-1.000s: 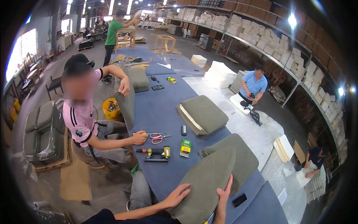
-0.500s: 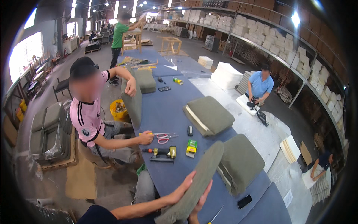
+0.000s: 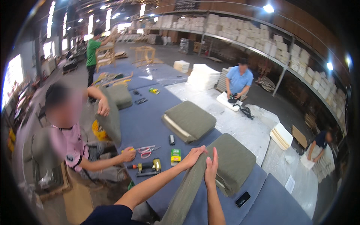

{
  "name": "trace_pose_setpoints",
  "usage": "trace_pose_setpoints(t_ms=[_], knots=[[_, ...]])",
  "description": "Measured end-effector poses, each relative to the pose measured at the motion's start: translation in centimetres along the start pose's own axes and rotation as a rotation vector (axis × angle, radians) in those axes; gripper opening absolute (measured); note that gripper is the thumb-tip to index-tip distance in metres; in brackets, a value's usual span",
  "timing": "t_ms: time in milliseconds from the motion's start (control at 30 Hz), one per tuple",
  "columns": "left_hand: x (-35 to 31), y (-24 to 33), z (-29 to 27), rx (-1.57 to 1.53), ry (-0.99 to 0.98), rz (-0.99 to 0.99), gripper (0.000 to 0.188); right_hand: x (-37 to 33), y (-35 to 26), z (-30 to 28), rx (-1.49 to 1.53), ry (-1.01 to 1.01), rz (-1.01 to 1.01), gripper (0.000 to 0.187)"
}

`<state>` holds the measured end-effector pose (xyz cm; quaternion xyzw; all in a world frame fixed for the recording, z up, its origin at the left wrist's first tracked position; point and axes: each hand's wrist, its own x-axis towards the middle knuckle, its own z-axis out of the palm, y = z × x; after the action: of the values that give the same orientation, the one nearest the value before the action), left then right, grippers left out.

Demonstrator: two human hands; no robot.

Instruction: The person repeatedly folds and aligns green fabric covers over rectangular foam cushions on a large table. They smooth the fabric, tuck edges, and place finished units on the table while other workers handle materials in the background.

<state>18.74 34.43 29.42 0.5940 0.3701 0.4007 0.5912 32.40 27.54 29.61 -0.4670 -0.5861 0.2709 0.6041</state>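
Note:
An olive-green fabric cushion (image 3: 184,197) is held on edge in front of me, its narrow side up and its lower end running out of the picture. My left hand (image 3: 194,156) grips its upper end from the left. My right hand (image 3: 211,168) holds the same end from the right, with fingers pointing up along the fabric. Just beyond the right hand lies a stack of olive cushions (image 3: 234,159). A green and yellow box (image 3: 175,156) is on the blue table (image 3: 249,217) left of the stack.
Another cushion stack (image 3: 191,118) lies farther up the table. A co-worker's hand (image 3: 128,154) is by the scissors (image 3: 146,153), near a staple gun (image 3: 146,167). A phone (image 3: 242,199) lies at right. Across the table, a person in blue (image 3: 240,80) handles white padding.
My hands have moved up the cushion to its upper end, and the cushion sits lower and more edge-on. The view has turned right, so the surroundings shift left.

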Motion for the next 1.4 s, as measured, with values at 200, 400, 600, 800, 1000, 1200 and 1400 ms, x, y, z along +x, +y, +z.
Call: trace_pose_setpoints(t_ms=[200,400,600,800,1000,1200,1400], knots=[[7.3,2.0,1.7,0.184,-0.567,-0.209,0.057,7.6,5.7,-2.0,0.191,-0.094,0.185,0.055],[9.6,0.4,4.7,0.105,-0.586,-0.165,0.050,8.9,4.1,-5.8,0.439,-0.363,0.411,0.066],[6.1,-4.6,7.0,-0.098,-0.004,0.122,0.037,8.2,3.2,-5.2,0.141,-0.369,0.207,0.055],[3.4,-5.5,7.2,-0.095,0.176,0.354,0.039,6.9,-2.3,-4.1,-0.233,-0.341,0.136,0.045],[1.2,-6.6,5.8,-0.083,0.103,0.318,0.042,5.2,-3.8,-2.9,-0.378,-0.273,0.025,0.028],[0.6,-8.8,5.6,-0.158,0.066,0.359,0.045,4.2,-3.4,-2.8,-0.358,-0.232,-0.172,0.025],[0.1,-8.5,5.4,-0.154,0.071,0.295,0.049,4.5,-3.0,-3.0,-0.472,-0.282,-0.129,0.025]])
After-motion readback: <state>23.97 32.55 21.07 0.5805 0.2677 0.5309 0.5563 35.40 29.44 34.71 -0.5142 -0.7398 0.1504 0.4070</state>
